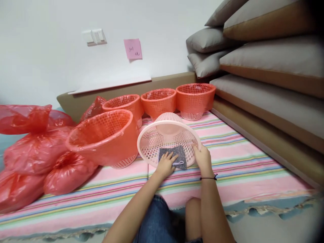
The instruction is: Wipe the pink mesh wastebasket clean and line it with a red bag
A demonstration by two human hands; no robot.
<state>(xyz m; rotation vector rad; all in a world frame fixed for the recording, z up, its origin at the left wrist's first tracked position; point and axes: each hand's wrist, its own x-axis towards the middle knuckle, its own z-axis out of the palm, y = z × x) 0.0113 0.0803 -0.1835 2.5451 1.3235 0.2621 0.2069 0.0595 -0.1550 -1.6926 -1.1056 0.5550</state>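
Forearms (139, 202) nearest, left fingers (170, 155) rest on gray cloth (181, 154).

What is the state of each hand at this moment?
Left hand: open, fingers spread, on the gray cloth.
Right hand: closed on the rim of the pink basket.

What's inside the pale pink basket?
A folded grey cloth lies in the pale pink basket, partly covered by the left hand; whatever is beneath the cloth is hidden.

head-worn view, forward and down
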